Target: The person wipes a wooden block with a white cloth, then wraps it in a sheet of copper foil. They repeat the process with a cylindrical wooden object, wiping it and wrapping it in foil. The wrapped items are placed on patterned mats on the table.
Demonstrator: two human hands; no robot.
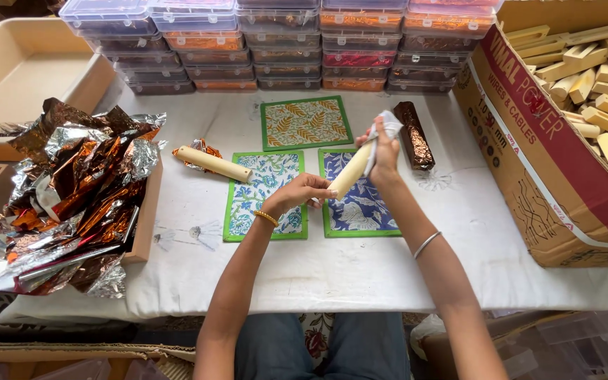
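Note:
My left hand [302,191] pinches the lower end of a pale wooden stick [352,171] held above a blue patterned sheet [360,207]. My right hand [383,149] grips the stick's upper end together with a crumpled silver foil piece [390,124]. A second bare wooden stick [214,163] lies to the left on a scrap of orange foil. A stick wrapped in brown foil [414,135] lies just right of my right hand. Two more patterned sheets, one teal [265,197] and one yellow-leafed [305,122], lie on the white cloth [360,274].
A wooden tray heaped with crumpled orange and silver foil [72,190] stands at the left. Stacked clear plastic boxes [276,42] line the back. A large cardboard box [543,162] full of bare wooden sticks stands at the right. A beige tray [15,70] sits at the far left.

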